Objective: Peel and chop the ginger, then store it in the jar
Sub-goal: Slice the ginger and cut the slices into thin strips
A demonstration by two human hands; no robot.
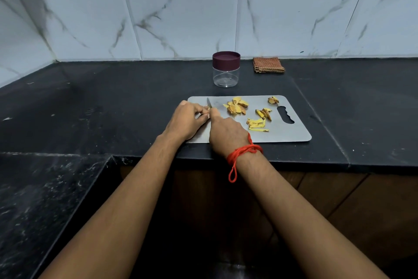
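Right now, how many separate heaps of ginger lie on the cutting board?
4: a big heap mid-board, a small heap at the far right corner, a third left of the handle hole, yellow strips before it. The left hand may hide more.

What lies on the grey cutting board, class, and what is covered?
Cut ginger, yellow strips and a knife blade show. The left hand covers most of its ginger piece; the right hand hides the handle.

Single view, worn on my head. Faces forward and down over the counter [113,102] edge onto the cutting board [287,136]. Board sits just above frame centre, near. Wide lens: tiled wall [181,18] behind the board fills the top; my left forearm [126,199] and right forearm [294,210] enter from below the board.
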